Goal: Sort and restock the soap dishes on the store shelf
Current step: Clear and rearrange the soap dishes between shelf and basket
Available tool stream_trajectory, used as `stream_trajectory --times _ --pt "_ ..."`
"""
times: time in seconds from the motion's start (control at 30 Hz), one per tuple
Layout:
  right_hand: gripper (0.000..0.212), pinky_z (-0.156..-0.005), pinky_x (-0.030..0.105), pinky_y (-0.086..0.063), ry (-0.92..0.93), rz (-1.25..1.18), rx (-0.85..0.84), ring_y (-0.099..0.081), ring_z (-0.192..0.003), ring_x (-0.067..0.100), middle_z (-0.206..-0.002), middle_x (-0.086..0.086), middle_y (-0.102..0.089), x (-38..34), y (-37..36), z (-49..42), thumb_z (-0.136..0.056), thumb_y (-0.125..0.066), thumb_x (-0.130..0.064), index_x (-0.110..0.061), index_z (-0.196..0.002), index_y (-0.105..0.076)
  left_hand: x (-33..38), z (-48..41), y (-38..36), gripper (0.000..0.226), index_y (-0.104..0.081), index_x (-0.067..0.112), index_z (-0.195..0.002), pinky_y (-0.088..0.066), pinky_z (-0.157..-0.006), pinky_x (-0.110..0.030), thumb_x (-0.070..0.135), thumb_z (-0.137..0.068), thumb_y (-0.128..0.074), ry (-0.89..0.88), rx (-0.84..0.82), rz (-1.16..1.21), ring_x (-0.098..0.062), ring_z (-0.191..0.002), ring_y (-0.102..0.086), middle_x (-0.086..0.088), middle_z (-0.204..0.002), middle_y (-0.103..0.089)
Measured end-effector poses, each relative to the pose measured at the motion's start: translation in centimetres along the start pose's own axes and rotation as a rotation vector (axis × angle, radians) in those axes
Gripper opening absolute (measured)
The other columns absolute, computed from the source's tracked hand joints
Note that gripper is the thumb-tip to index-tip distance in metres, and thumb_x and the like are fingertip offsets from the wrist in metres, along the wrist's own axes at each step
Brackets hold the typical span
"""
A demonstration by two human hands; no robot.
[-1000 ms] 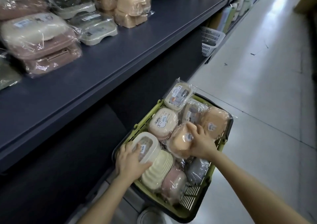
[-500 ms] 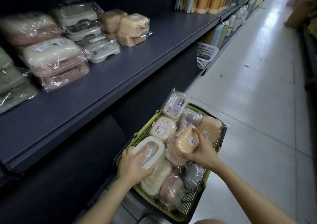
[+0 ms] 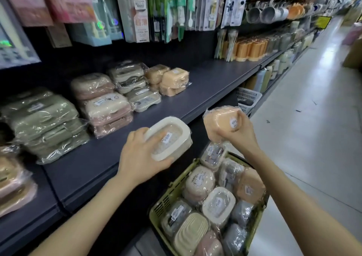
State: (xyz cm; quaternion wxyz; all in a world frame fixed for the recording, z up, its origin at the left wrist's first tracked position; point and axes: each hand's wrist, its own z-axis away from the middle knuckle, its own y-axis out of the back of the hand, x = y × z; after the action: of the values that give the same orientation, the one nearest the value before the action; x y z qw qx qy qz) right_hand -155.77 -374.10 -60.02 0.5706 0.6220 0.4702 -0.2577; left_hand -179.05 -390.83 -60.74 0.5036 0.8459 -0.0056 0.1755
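Both hands up from basket (image 3: 170,194): left hand (image 3: 141,158) grips white soap dish (image 3: 170,138) beyond basket's left corner; right hand (image 3: 242,136) clutches orange soap dish (image 3: 218,123) above it, presumably for colour-matching on shelf (image 3: 205,91).

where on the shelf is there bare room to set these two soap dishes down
The shelf is bare between the stacked orange soap dishes and the orange cups, and along its front edge. Crowded: the green soap dishes and pink-and-cream stacks at the left; the basket is packed full.
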Motion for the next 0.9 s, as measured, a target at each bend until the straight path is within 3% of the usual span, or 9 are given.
stream_trajectory --times 0.1,0.23,0.4,0.63,0.77,0.9 --pt "0.108 -0.107 0.047 -0.038 -0.045 0.088 -0.041 -0.038 -0.129 0.029 -0.143 0.007 -0.034 -2.2 -2.1 -4.3 -0.061 -0.082 -0.052 -0.023 -0.147 -0.025 -1.1 -3.2 1.3 0.087 -0.057 0.038 -0.13 -0.036 -0.096 -0.037 0.076 -0.053 -0.038 0.067 -0.033 -0.045 -0.029 -0.117 -0.04 -0.006 -0.129 -0.047" --pt "0.106 -0.11 0.046 -0.035 -0.077 0.093 -0.069 -0.035 -0.133 0.033 -0.147 0.01 -0.028 -4.5 -5.2 -9.7 -0.066 -0.081 -0.049 -0.024 -0.15 -0.021 -3.1 -6.9 -0.5 0.095 -0.051 0.042 -0.133 -0.03 -0.1 -0.031 0.079 -0.049 -0.029 0.087 -0.107 -0.063 -0.025 -0.12 -0.033 -0.003 -0.132 -0.042" --pt "0.104 -0.107 0.046 -0.039 -0.089 0.134 -0.081 -0.039 -0.13 0.032 -0.145 0.01 -0.03 -5.6 -8.7 -16.0 -0.066 -0.08 -0.052 -0.023 -0.149 -0.024 -4.4 -11.0 -4.2 0.092 -0.049 0.041 -0.136 -0.022 -0.105 -0.028 0.077 -0.052 -0.031 0.072 -0.148 0.095 -0.023 -0.129 -0.029 -0.005 -0.14 -0.036" --pt "0.108 -0.106 0.047 -0.041 -0.004 0.113 -0.088 -0.037 -0.132 0.032 -0.146 0.008 -0.028 -7.4 -12.5 -24.0 -0.06 -0.082 -0.053 -0.024 -0.148 -0.027 -5.9 -15.3 -8.5 0.067 -0.064 0.033 -0.124 -0.035 -0.103 -0.042 0.073 -0.074 -0.044 -0.101 0.066 0.081 -0.025 -0.119 -0.048 -0.006 -0.127 -0.056" --pt "0.098 -0.105 0.048 -0.041 0.093 0.157 -0.108 -0.039 -0.129 0.033 -0.143 0.009 -0.029 -9.4 -15.3 -27.2 -0.063 -0.082 -0.048 -0.027 -0.145 -0.031 -6.6 -16.2 -9.5 0.058 -0.066 0.032 -0.118 -0.041 -0.101 -0.048 0.069 -0.076 -0.049 -0.137 0.223 0.105 -0.019 -0.113 -0.046 -0.003 -0.115 -0.06" --pt "0.081 -0.106 0.048 -0.037 0.155 0.22 -0.118 -0.035 -0.129 0.037 -0.142 0.013 -0.031 -10.8 -18.3 -29.1 -0.071 -0.078 -0.05 -0.027 -0.139 -0.042 -7.1 -16.6 -10.2 0.058 -0.066 0.03 -0.117 -0.039 -0.102 -0.046 0.069 -0.077 -0.049 -0.135 0.231 0.098 -0.021 -0.114 -0.047 -0.003 -0.116 -0.059"
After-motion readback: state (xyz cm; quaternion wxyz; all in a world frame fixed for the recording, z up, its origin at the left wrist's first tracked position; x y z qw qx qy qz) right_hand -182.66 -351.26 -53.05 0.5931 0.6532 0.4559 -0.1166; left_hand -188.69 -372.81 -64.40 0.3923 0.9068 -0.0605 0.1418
